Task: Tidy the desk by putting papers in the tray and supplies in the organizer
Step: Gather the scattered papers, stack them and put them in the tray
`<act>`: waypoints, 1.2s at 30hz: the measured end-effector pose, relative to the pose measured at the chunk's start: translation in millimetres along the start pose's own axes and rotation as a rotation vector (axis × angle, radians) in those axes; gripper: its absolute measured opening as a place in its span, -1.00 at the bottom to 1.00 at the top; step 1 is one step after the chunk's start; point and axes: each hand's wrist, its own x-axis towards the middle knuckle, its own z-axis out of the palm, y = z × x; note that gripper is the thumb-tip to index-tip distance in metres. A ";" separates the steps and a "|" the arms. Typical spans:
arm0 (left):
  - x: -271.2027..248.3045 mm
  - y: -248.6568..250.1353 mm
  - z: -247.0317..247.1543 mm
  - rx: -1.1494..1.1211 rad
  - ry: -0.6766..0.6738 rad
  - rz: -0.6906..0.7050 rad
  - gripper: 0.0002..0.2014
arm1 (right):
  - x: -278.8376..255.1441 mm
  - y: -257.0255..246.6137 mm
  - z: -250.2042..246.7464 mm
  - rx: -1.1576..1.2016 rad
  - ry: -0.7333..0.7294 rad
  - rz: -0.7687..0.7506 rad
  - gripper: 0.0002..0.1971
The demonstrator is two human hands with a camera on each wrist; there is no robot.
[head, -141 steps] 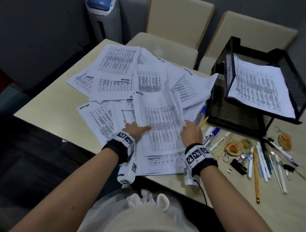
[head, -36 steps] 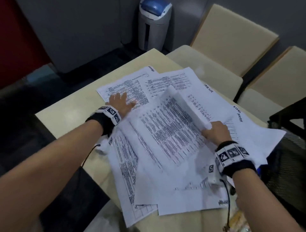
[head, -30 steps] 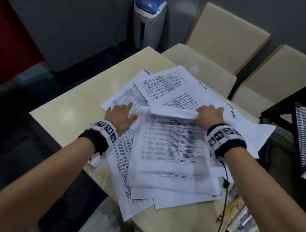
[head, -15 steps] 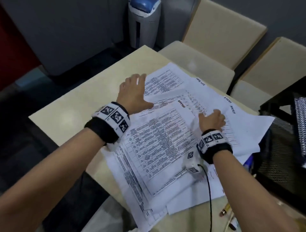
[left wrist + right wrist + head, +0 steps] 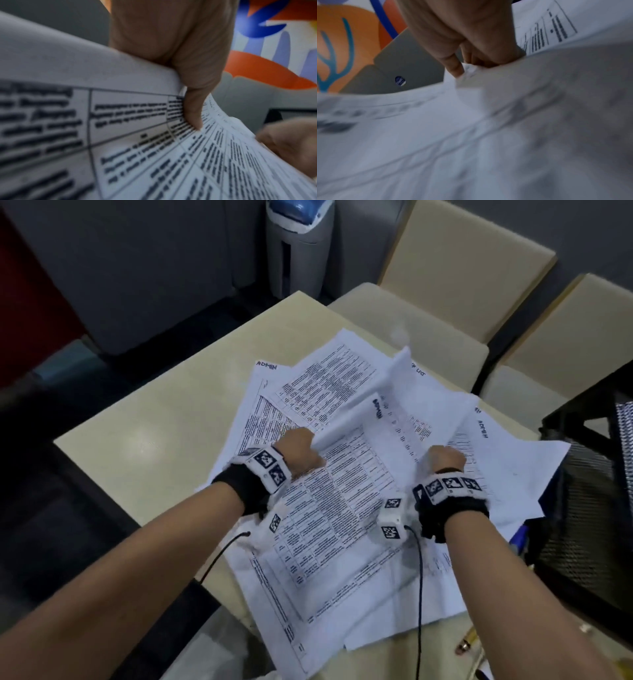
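A loose heap of printed papers (image 5: 342, 525) covers the middle of the beige desk (image 5: 164, 446). My left hand (image 5: 301, 453) grips the left edge of a lifted sheet (image 5: 387, 412), thumb on the printed side in the left wrist view (image 5: 192, 111). My right hand (image 5: 445, 458) pinches the same bundle at its right side, fingers bunching the paper (image 5: 471, 70). The sheets between my hands arch up off the pile. The black mesh tray (image 5: 589, 501) stands at the right edge.
Two beige chairs (image 5: 445, 285) stand behind the desk, with a grey and blue bin (image 5: 298, 244) on the floor beyond. A yellow pencil (image 5: 467, 642) lies at the desk's near right, partly under my forearm. The desk's left part (image 5: 137, 422) carries no paper.
Half a second ago both hands lay flat on the sheets. Now both have curled round the paper and lifted its far edge, so the sheets arch up between them.
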 end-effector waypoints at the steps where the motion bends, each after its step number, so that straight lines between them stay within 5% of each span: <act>1: -2.0 -8.8 -13.8 -0.072 0.018 -0.007 -0.71 | 1.7 2.5 -4.3 -0.002 0.013 -0.003 -0.60; 4: 4.4 -33.1 -58.2 -0.289 0.216 -0.078 -0.70 | 4.2 8.4 -10.9 0.012 0.091 -0.024 -0.75; 6: 20.0 -43.3 -78.8 -0.305 0.307 -0.215 -0.66 | -0.3 10.1 -6.1 0.022 0.093 -0.022 -0.63; 8: 40.4 -49.2 -84.9 -0.209 0.297 -0.343 -0.49 | -6.2 7.5 2.4 0.056 0.048 -0.016 -0.61; 10: 50.1 -49.2 -79.5 -0.015 0.250 -0.423 -0.31 | -10.1 -0.6 13.9 0.080 0.003 -0.033 -0.82; 12: 56.1 -47.4 -66.4 0.036 0.265 -0.457 -0.10 | -11.7 -12.4 24.8 0.055 -0.036 -0.060 -0.57; 15: 59.7 -37.4 -55.8 -0.211 0.338 -0.426 0.15 | -21.1 -29.0 42.0 -0.165 -0.084 -0.079 -0.31; 17: 64.3 -29.4 -58.8 -0.338 0.305 -0.434 0.14 | -28.8 -37.0 53.9 -0.233 -0.140 -0.145 -0.32; 19: 65.6 -23.6 -60.9 -0.420 0.232 -0.423 -0.13 | -33.5 -41.2 66.2 -0.208 -0.224 -0.224 -0.36; 22: 58.3 -14.4 -51.4 -0.403 0.278 -0.359 -0.80 | -39.6 -39.5 74.8 -0.100 -0.309 -0.294 -0.33; 24: 53.8 -12.9 -44.6 -0.345 0.351 -0.348 -0.89 | -39.6 -32.4 72.2 -0.069 -0.298 -0.307 -0.25; 28: 22.2 -13.0 -67.1 -0.380 0.516 -0.151 -0.86 | -42.3 -14.5 54.4 -0.018 -0.291 -0.284 -0.07; 32: -22.9 -4.4 -105.6 -0.501 0.542 0.128 -0.83 | -67.6 -21.5 24.1 0.100 -0.480 -0.258 0.19; 36: -62.9 25.6 -127.0 -0.732 0.459 0.437 -0.77 | -105.7 -63.9 -31.6 0.703 -0.526 -0.397 -0.31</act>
